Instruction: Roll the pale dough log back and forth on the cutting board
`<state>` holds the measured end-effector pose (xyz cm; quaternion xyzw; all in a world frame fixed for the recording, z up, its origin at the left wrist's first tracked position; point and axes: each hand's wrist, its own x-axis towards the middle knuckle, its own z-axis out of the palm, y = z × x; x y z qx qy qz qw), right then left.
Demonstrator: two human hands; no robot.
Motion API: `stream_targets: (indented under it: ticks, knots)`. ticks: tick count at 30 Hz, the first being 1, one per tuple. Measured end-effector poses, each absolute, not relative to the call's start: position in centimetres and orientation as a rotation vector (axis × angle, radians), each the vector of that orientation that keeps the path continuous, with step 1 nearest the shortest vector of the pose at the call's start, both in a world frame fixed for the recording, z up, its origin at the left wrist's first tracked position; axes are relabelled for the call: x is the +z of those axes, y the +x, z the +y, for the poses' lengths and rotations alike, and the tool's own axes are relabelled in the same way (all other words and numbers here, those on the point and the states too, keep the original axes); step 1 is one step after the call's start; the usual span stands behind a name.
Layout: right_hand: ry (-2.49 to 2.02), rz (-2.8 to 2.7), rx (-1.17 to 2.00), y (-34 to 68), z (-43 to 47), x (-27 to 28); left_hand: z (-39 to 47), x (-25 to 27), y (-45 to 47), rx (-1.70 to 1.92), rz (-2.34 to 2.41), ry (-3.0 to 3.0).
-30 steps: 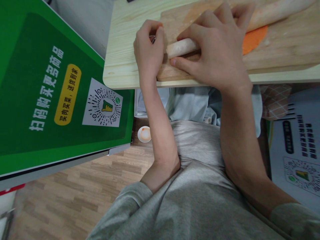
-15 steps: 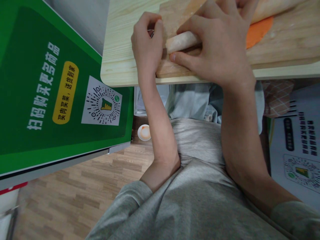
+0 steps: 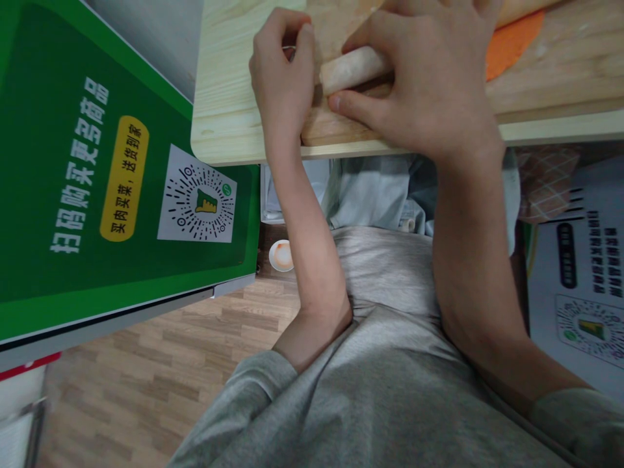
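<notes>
My right hand (image 3: 429,84) lies over a pale, flour-dusted rolling pin (image 3: 355,69), its thumb on the near side and its fingers reaching over the far side. One end of the pin sticks out toward my left hand. Under the pin, past my right hand, shows a flat sheet of orange dough (image 3: 513,47). At the left end of the wooden board (image 3: 560,88), my left hand (image 3: 285,71) is closed, thumb and fingers bent together. What it grips, if anything, is hidden. The far fingertips of my right hand are cut off at the top.
The board rests on a light wooden table (image 3: 227,84) with a rounded left corner. A green sign panel (image 3: 43,162) stands at left. Below the table are a small white bowl (image 3: 281,256), grey-blue cloth (image 3: 370,192) and a white printed panel (image 3: 580,260).
The view has shifted slightly, so the table and both hands sit a little higher. My right hand stays on the rolling pin, and my left hand stays closed at the board's left end.
</notes>
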<state>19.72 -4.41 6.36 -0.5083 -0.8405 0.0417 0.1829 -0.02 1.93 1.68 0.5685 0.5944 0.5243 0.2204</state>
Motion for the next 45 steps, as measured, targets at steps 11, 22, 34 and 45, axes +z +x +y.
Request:
stream_targets:
  ticks: [11, 22, 34, 45]
  knots:
    - [-1.406, -2.331, 0.134, 19.5, -4.7, 6.2, 0.0, 3.7, 1.4, 1.333, 1.783, 1.542]
    - [-1.464, -2.358, 0.147, 19.5, -4.8, 6.6, 0.9, 2.9, 0.7, 1.397, 1.734, 1.524]
    - [-1.468, -2.309, 0.17, 19.5, -4.8, 6.4, -0.1, 3.9, 1.4, 1.324, 1.793, 1.457]
    - [-1.472, -2.331, 0.177, 19.6, -4.6, 6.4, 0.1, 4.1, 1.5, 1.355, 1.808, 1.402]
